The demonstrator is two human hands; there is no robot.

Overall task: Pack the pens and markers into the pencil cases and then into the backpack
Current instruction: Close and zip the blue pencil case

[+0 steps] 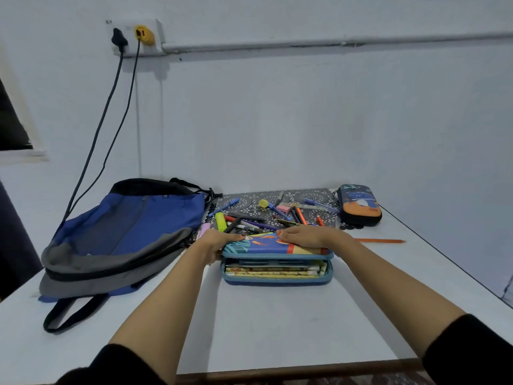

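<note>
A colourful pencil case (277, 269) with a teal zip edge lies in the middle of the white table, its lid partly raised over pencils inside. My left hand (218, 241) grips the lid's left end, fingers over the top and thumb at the side. My right hand (302, 236) lies flat on the lid's right half. Behind the case a heap of pens and markers (258, 218) is spread over a patterned mat. A second, dark blue pencil case (359, 205) sits zipped at the back right. The blue and grey backpack (122, 234) lies flat at the left.
An orange pencil (380, 240) lies alone on the table (277, 323) right of my right arm. Two cables (111, 107) hang from a wall socket down behind the backpack. The wall stands right behind the mat; the table's right edge runs diagonally.
</note>
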